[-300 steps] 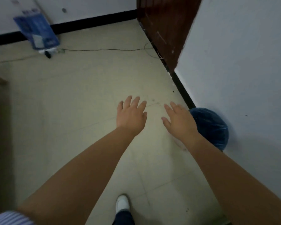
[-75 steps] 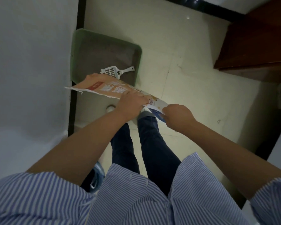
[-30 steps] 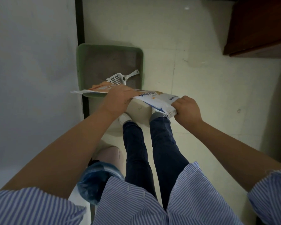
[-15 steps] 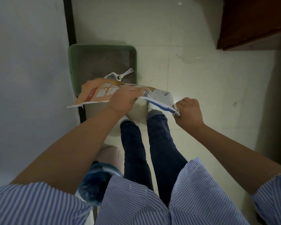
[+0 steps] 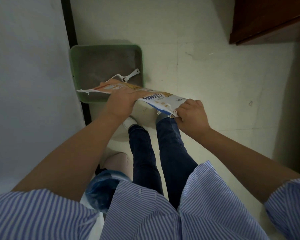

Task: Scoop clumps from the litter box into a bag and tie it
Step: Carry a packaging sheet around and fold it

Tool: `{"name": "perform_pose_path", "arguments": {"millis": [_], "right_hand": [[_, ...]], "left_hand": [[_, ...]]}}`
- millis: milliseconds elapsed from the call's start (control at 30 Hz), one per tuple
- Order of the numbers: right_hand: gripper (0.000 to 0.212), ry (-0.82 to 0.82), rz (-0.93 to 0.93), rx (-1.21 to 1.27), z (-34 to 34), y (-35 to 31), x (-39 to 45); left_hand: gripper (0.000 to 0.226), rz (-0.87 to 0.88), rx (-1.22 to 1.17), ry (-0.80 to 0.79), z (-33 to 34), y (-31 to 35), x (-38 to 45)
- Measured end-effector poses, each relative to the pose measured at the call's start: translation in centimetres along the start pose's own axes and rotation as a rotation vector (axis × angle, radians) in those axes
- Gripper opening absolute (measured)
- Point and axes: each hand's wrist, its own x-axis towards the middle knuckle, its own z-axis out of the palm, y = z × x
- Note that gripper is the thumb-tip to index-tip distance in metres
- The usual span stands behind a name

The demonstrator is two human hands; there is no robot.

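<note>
A green litter box with grey litter sits on the floor against the left wall. A white slotted scoop lies in its near right corner, partly hidden. I hold a printed orange, white and blue bag flat above the box's near edge. My left hand grips the bag's middle from above. My right hand pinches its torn right end.
A dark wooden cabinet stands at the upper right. A bin lined with blue plastic sits by the wall behind my left leg. My legs and white shoes stand on the pale tiled floor just before the box.
Since half a second ago the bag has flattened and stretched between my hands, and the scoop's handle shows more. Ten seconds ago my hands were bare and elsewhere in the room.
</note>
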Motion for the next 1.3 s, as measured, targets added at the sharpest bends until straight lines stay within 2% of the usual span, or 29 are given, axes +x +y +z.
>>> {"name": "perform_pose_path", "arguments": {"millis": [100, 233, 500, 633, 733, 833, 933, 1133, 1300], "right_hand": [[0.010, -0.035, 0.003, -0.060, -0.3, 0.3, -0.4], [0.005, -0.021, -0.003, -0.017, -0.9, 0.6, -0.6], [0.004, 0.016, -0.009, -0.026, -1.2, 0.8, -0.5], [0.022, 0.010, 0.024, -0.017, -1.4, 0.8, -0.6], [0.025, -0.002, 0.046, -0.007, -1.7, 0.7, -0.5], [0.020, 0.018, 0.048, 0.002, -1.4, 0.8, -0.3], [0.005, 0.025, 0.035, 0.030, -0.8, 0.7, 0.2], [0.003, -0.050, 0.040, 0.091, -0.1, -0.1, 1.3], [0.004, -0.078, 0.029, 0.109, -0.3, -1.2, 2.2]], "left_hand": [[0.037, 0.000, -0.010, 0.015, 0.4, 0.6, 0.2], [0.037, -0.046, -0.037, -0.030, 1.1, 0.4, 0.6], [0.037, -0.048, -0.039, -0.034, 1.4, 0.5, 1.3], [0.038, -0.015, -0.005, -0.032, 1.3, 0.5, 2.4], [0.038, -0.027, 0.031, -0.076, 1.1, 0.3, 3.1], [0.038, -0.023, 0.048, -0.071, 0.8, 0.1, 3.4], [0.038, -0.004, 0.077, -0.065, 0.2, -0.2, 3.2], [0.037, 0.018, 0.080, -0.056, -1.0, -1.2, 2.1], [0.035, -0.045, 0.126, -0.104, -2.1, -2.3, 1.3]]}}
